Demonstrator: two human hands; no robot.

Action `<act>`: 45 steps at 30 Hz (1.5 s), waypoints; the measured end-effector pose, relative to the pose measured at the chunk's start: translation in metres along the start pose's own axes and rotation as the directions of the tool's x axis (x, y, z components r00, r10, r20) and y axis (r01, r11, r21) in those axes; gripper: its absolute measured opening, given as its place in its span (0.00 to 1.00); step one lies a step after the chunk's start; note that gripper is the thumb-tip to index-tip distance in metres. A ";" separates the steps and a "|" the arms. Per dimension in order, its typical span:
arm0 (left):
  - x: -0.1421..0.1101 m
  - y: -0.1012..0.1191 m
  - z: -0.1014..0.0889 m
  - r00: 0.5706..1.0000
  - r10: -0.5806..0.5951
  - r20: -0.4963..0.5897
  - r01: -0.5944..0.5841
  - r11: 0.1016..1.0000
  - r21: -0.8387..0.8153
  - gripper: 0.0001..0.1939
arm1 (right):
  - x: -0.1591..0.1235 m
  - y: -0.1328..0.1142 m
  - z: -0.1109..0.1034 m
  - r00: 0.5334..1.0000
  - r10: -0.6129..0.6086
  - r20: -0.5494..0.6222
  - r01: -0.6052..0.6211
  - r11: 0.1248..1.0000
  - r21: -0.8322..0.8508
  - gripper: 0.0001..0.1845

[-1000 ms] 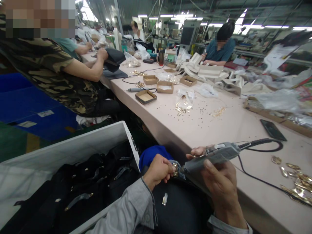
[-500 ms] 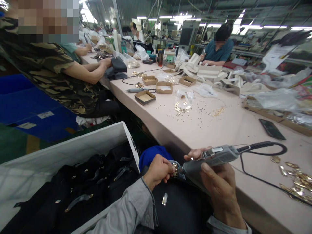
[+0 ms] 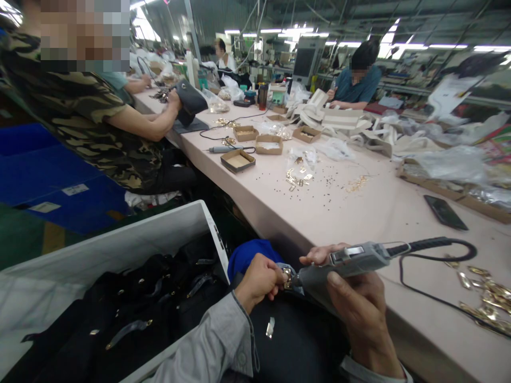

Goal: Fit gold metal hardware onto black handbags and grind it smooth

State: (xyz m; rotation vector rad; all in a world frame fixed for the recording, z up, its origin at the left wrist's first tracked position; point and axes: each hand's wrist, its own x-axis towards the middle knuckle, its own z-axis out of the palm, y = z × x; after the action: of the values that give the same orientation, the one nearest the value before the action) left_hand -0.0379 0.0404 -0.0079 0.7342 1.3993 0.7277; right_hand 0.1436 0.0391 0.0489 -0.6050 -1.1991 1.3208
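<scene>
My right hand (image 3: 361,303) is wrapped round a grey electric screwdriver (image 3: 365,257), which points left, its cord trailing off to the right. The screwdriver's tip meets a small gold metal fitting (image 3: 287,277). From the left, my left hand (image 3: 259,281) pinches this fitting between thumb and fingers, which partly hide it. Beneath both hands lies a black bag (image 3: 295,335) on my lap. A second shiny metal piece (image 3: 270,327), partly under clear film, sits on the bag's surface. Blue cloth (image 3: 253,252) shows just behind my left hand.
A white bin (image 3: 120,234) of black bags stands at left. On the table (image 3: 359,218) are gold fittings (image 3: 489,298), a phone (image 3: 445,211), a cardboard tray (image 3: 238,159), tiny scattered screws and another screwdriver (image 3: 225,149). A co-worker in camouflage (image 3: 80,111) sits at left.
The screwdriver's rear end and my right hand have shifted very slightly; its tip stays at the fitting. My left hand keeps its place. The co-worker at left has raised a dark bag.
</scene>
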 end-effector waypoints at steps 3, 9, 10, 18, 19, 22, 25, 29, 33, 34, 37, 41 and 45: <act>-0.001 0.001 0.001 1.000 0.000 -0.012 0.000 1.000 -0.004 0.11 | 0.000 0.001 -0.001 1.000 0.003 0.011 -0.003 1.000 0.008 0.15; 0.001 -0.003 0.000 1.000 -0.001 -0.017 0.001 1.000 -0.002 0.10 | -0.002 0.000 -0.002 1.000 0.010 0.001 -0.010 1.000 -0.022 0.14; 0.001 -0.003 0.000 1.000 -0.002 -0.013 0.002 1.000 -0.005 0.10 | -0.002 -0.001 -0.001 1.000 0.000 0.005 0.000 1.000 -0.030 0.14; -0.003 0.003 0.000 1.000 0.004 -0.005 -0.004 1.000 0.006 0.12 | -0.001 -0.004 0.002 0.998 -0.030 0.047 0.031 0.999 -0.028 0.15; -0.003 0.003 0.000 1.000 0.004 -0.003 -0.004 1.000 0.008 0.12 | -0.001 -0.004 0.002 0.998 -0.034 0.050 0.036 0.999 -0.029 0.15; -0.002 0.001 0.000 1.000 0.004 0.007 -0.004 1.000 -0.001 0.11 | -0.002 -0.006 0.003 0.998 -0.040 0.052 0.041 0.999 -0.032 0.15; -0.001 -0.001 -0.001 1.000 0.017 0.018 -0.017 1.000 -0.016 0.10 | -0.003 -0.007 0.005 0.997 -0.040 0.066 0.042 0.999 -0.029 0.15; 0.001 -0.003 -0.004 0.999 0.019 0.051 -0.017 0.999 -0.039 0.06 | -0.004 -0.008 0.004 0.997 -0.026 0.069 0.028 0.999 -0.028 0.16; 0.002 -0.005 -0.005 0.997 0.012 0.073 -0.006 0.997 -0.073 0.05 | -0.005 -0.008 0.001 0.997 -0.032 0.071 0.034 0.999 -0.028 0.17; 0.002 -0.006 -0.006 0.997 0.014 0.077 -0.008 0.997 -0.079 0.05 | -0.005 -0.008 0.001 0.997 -0.028 0.067 0.030 0.999 -0.027 0.17; 0.001 -0.005 -0.006 0.996 0.022 0.091 -0.014 0.996 -0.086 0.05 | -0.006 -0.007 0.001 0.999 -0.020 0.043 0.021 1.000 -0.019 0.16; 0.001 -0.005 -0.005 0.994 0.024 0.109 -0.015 0.997 -0.082 0.07 | -0.006 -0.008 0.003 0.999 -0.022 0.040 0.023 1.000 -0.013 0.14; 0.003 -0.009 -0.004 0.993 0.039 0.108 -0.030 0.996 -0.084 0.08 | -0.006 -0.008 0.003 1.000 -0.002 0.021 0.002 1.000 -0.002 0.14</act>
State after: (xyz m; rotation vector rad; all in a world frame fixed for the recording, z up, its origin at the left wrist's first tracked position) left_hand -0.0420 0.0374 -0.0166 0.7247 1.2529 0.7559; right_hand 0.1450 0.0304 0.0552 -0.5928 -1.2173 1.3277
